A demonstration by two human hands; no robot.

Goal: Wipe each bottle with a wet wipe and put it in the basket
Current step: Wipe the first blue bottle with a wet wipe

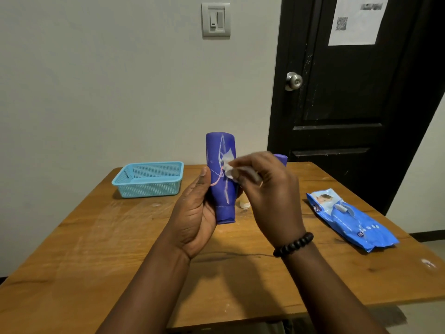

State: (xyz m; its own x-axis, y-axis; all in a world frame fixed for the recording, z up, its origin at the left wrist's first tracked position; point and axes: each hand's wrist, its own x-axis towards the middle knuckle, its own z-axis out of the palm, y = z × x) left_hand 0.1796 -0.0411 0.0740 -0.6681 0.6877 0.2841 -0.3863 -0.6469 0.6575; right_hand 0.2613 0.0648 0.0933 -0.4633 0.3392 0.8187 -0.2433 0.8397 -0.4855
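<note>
The basket [147,179] sits on the table [120,249] at its far left, near the wall [108,80]. The wipes pack [351,219] lies on the table at the right. Between them, above the table's middle, the left hand [192,220] holds a bottle [221,177] upright, with the right hand [269,196] just right of it, pressing a wipe [228,168] against it. A second bottle [280,159] stands behind the right hand. The door [349,92] is behind the table, to the right.

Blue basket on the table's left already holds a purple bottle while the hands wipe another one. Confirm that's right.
Not right. In the head view the blue basket shows no bottle inside it. The rest stands: it sits on the table's left, and the left hand holds a purple bottle while the right hand presses a wet wipe to it.
</note>
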